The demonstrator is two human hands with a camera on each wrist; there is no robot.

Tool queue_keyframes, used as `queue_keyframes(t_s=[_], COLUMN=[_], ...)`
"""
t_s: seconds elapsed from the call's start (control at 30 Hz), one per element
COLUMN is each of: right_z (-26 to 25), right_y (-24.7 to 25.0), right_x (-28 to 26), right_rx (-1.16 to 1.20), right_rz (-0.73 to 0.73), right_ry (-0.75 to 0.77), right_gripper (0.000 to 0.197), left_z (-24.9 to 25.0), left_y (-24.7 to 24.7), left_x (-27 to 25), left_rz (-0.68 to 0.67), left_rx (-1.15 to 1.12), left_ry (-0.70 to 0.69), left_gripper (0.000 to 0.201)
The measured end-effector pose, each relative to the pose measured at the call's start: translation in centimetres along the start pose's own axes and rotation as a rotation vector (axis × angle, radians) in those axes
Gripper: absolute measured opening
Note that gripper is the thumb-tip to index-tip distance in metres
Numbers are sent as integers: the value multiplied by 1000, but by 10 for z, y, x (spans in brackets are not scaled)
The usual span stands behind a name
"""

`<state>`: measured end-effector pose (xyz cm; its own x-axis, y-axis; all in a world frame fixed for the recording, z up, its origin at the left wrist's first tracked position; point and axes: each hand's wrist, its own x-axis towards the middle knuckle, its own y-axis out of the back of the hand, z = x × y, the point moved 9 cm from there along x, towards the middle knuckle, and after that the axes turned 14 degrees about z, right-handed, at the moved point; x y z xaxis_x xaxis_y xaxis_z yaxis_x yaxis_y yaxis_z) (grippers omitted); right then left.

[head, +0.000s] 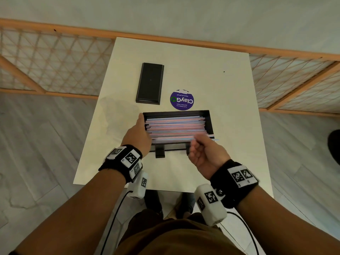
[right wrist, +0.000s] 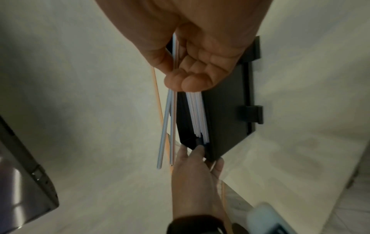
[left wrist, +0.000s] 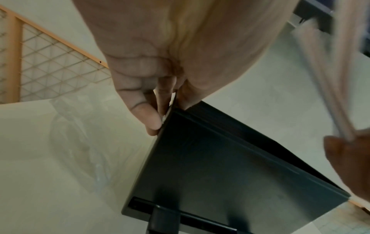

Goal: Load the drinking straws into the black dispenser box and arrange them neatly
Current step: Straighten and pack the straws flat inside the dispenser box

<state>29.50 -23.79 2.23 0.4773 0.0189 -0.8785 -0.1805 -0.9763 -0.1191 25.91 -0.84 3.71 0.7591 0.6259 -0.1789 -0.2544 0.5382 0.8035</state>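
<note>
The open black dispenser box (head: 210, 122) sits mid-table, filled with pink, blue and white straws (head: 174, 126) lying lengthwise. My left hand (head: 142, 124) grips the box's left end wall; in the left wrist view its fingers (left wrist: 154, 121) sit on the edge of the box (left wrist: 220, 166). My right hand (head: 195, 142) pinches a few straws (right wrist: 166, 126) over the near right side of the box (right wrist: 224, 118), and their tips stick out past its right end. The left hand (right wrist: 194, 166) shows at the far end in the right wrist view.
The box's black lid (head: 150, 83) lies at the back left of the white table (head: 230, 89). A round purple sticker (head: 182, 99) is just behind the box. A clear plastic wrapper (left wrist: 80, 142) lies left of the box. A wooden lattice railing (head: 55, 57) runs behind the table.
</note>
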Motion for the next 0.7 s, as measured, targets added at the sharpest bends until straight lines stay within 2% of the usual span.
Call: queue_keyframes(t_s=[0.23, 0.3, 0.37, 0.47, 0.53, 0.63, 0.7], right_z=[-24, -23, -19, -19, -31, -63, -81], right_y=[-22, -27, -27, -21, -16, -12, -15], right_x=[7, 4, 0, -6, -11, -18, -23], right_rx=[-9, -47, -90, -210, -327, -564, -788], right_rz=[148, 120, 71, 17, 7, 60, 118], right_ry=[50, 26, -5, 25, 139, 428, 641], right_gripper=[22, 20, 21, 18, 12, 12, 20], left_z=[14, 19, 25, 44, 52, 52, 54], left_y=[-3, 4, 13, 27, 23, 8, 2], left_x=[-7, -8, -11, -16, -19, -20, -23], left_rz=[-16, 55, 130, 215, 182, 84, 82], left_rx=[-22, -4, 51, 105, 92, 26, -23], left_ry=[-63, -83, -105, -181, -202, -93, -19], left_gripper=[41, 38, 46, 45, 36, 29, 33])
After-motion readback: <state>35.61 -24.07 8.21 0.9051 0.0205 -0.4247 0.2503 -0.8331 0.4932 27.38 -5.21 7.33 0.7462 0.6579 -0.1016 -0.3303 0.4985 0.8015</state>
